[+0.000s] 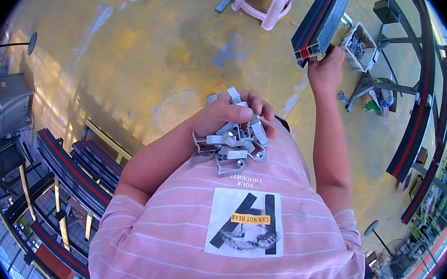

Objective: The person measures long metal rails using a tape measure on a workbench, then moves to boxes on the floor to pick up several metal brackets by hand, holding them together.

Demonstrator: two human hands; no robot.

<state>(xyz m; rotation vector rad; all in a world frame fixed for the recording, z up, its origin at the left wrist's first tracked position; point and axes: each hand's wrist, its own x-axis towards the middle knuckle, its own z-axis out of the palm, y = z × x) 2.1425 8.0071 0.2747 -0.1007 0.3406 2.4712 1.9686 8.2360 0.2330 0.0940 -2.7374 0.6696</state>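
My left hand point(237, 111) is closed around a bunch of small silver-grey metal brackets point(232, 148), held against the front of my shirt. Several of them stick out below and above the fingers at odd angles. To the right, my outstretched right hand point(326, 71) grips the near end of a dark aluminium profile point(320, 28) with a red strip along its length. The fingers curl about its right-hand edge and are partly hidden, so I cannot tell whether a bracket is also between them. The profile's hollow end faces me.
Beyond my right hand, a white crate point(360, 48) holds small metal parts. A pink stool point(265, 2) stands ahead, with papers on it. More long profiles point(78, 171) lie stacked at lower left. A metal rack point(398, 86) with profiles runs along the right.
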